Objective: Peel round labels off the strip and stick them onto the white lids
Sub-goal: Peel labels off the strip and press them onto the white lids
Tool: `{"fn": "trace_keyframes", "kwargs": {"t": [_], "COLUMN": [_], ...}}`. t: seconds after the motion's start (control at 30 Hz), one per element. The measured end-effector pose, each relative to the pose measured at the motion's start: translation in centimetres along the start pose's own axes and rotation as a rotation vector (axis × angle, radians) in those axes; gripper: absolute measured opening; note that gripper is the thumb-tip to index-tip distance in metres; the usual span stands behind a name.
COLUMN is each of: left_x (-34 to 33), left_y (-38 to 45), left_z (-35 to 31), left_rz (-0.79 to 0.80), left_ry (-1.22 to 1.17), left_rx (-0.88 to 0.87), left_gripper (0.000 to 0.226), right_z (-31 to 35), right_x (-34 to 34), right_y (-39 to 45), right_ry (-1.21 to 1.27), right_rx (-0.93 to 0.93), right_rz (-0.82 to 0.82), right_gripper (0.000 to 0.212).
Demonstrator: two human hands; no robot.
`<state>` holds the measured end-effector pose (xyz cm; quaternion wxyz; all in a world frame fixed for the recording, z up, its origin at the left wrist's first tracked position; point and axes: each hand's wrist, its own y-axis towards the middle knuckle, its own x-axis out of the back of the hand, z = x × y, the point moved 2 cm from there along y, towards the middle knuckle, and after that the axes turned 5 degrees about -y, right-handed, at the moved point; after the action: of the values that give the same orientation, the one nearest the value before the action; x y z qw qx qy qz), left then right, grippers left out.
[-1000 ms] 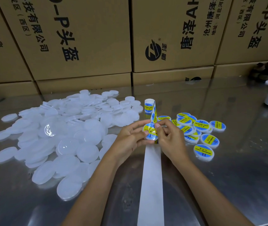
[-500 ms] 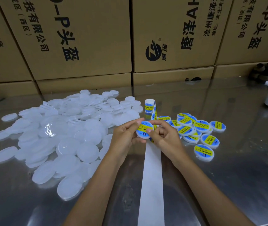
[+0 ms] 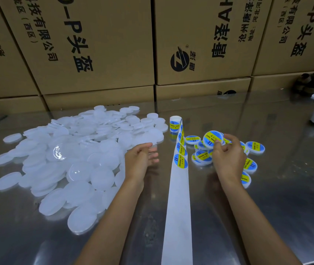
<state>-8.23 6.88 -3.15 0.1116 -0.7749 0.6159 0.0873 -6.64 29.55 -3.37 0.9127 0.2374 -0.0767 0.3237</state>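
The left hand (image 3: 139,159) shows motion-blurred fingers (image 3: 153,156); the strip (image 3: 178,211) runs off the bottom edge.

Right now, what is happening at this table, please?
A person is sticking round blue-and-yellow labels onto white lids. The right hand pinches a labelled lid above the pile of finished lids on the right. The left hand is open and holds nothing, next to the heap of plain white lids on the left. Between the hands, the label strip runs from its roll towards the person; a few labels remain on it near the roll.
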Motion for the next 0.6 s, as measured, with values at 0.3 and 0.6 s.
{"fn": "trace_keyframes", "kwargs": {"t": [0.3,0.6], "left_x": [0.5,6.2], "left_y": [0.7,2.5], "left_z": [-0.3,-5.6], "left_rz": [-0.064,0.023], "left_ry": [0.070,0.835], "left_rx": [-0.051,-0.245], "left_gripper": [0.029,0.028], "right_z": [-0.1,1.7], "right_x": [0.0,-3.0], "right_y": [-0.2,-3.8], "right_ry": [-0.107,-0.096], "right_rx": [0.039,0.401], "right_rz": [0.018,0.303], "right_gripper": [0.029,0.014]}}
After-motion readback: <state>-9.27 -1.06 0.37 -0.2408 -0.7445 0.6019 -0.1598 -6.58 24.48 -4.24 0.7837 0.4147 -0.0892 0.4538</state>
